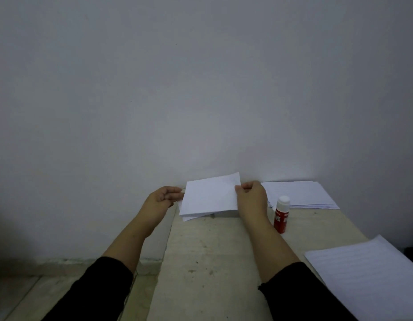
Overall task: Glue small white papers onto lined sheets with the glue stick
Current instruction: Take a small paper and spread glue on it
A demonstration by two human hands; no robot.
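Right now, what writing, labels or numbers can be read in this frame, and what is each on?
Glue stick: white print on its red label, too blurred to read.
Lined sheets: faint ruled lines only, no writing visible.
Small white paper, held by left hand and right hand: blank.
Nothing else bears text.

Dim, flat, bluish-grey light throughout. The frame darkens toward the lower left corner and the edges. Soft, slightly grainy focus; faint shadow under the held paper. Wide-angle bending shows along the worktop edges.
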